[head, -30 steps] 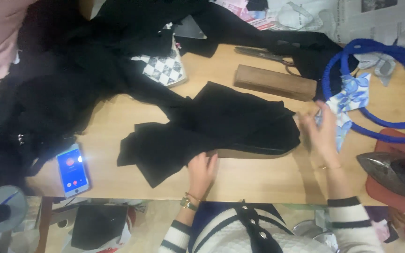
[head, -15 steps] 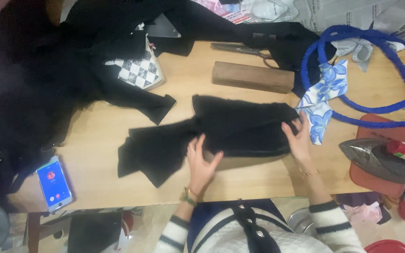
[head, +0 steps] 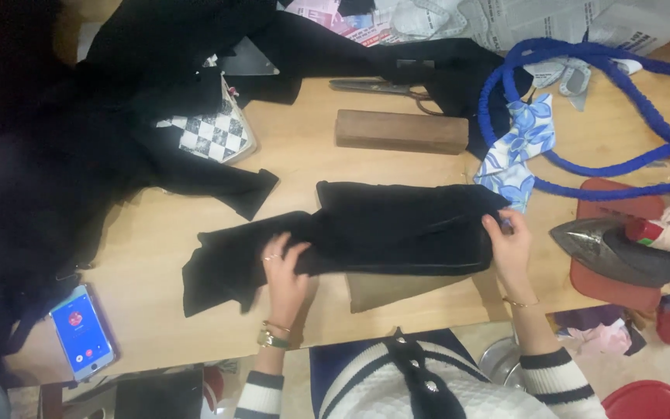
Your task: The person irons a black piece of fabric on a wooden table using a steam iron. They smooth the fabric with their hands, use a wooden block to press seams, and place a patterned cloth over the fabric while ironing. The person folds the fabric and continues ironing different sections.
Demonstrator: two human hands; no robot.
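A heap of black garments [head: 63, 155] is seen at the far left of the wooden table [head: 157, 256], covering much of that side. A smartphone [head: 81, 332] with a lit blue screen is laid at the near left corner, apart from the hands. A black-and-white checkered piece [head: 212, 133] is partly tucked under the heap.

The folded black cloth [head: 397, 229] is laid flat near the middle of the table, close to the near edge, with a looser end spread out to the left. The left hand [head: 284, 271] is pressed flat on that looser end; its fingers are spread and extended, nothing being gripped. A ring and wrist bands are noted on this hand.

A tan paper piece [head: 385, 289] is seen protruding from beneath the cloth. Behind the cloth, a brown wooden block [head: 401, 131] is placed, and dark scissors [head: 381, 87] are laid just beyond it.

The right hand [head: 509, 247] is set at the right edge of the cloth, fingers curled over the folded edge and pinching it. A blue floral fabric scrap [head: 517, 151] is lying just beyond this hand. A blue cord [head: 583, 167] is looped across the right side. An iron [head: 622, 250] is rested on a red mat [head: 614, 285] at the far right.
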